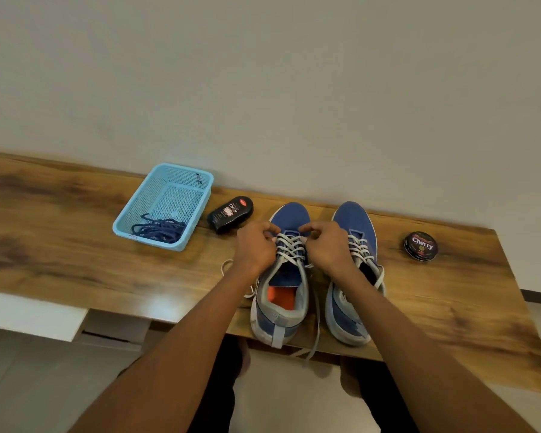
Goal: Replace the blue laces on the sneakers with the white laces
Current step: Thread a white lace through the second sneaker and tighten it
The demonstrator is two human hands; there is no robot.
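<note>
Two blue sneakers stand side by side on the wooden table (75, 251), toes pointing away from me. The left sneaker (281, 295) carries a white lace (289, 246) crossed through its eyelets, with loose ends trailing off both sides. My left hand (256, 245) and my right hand (325, 245) pinch that lace on either side of the upper crossings. The right sneaker (353, 276) is laced in white too, partly hidden by my right wrist. The blue laces (160, 231) lie heaped in a light blue basket (156, 195).
A dark shoe-polish bottle (230, 214) lies between the basket and the left sneaker. A round polish tin (420, 245) sits to the right of the shoes. The wall runs along the table's far edge. My knees show below the near edge.
</note>
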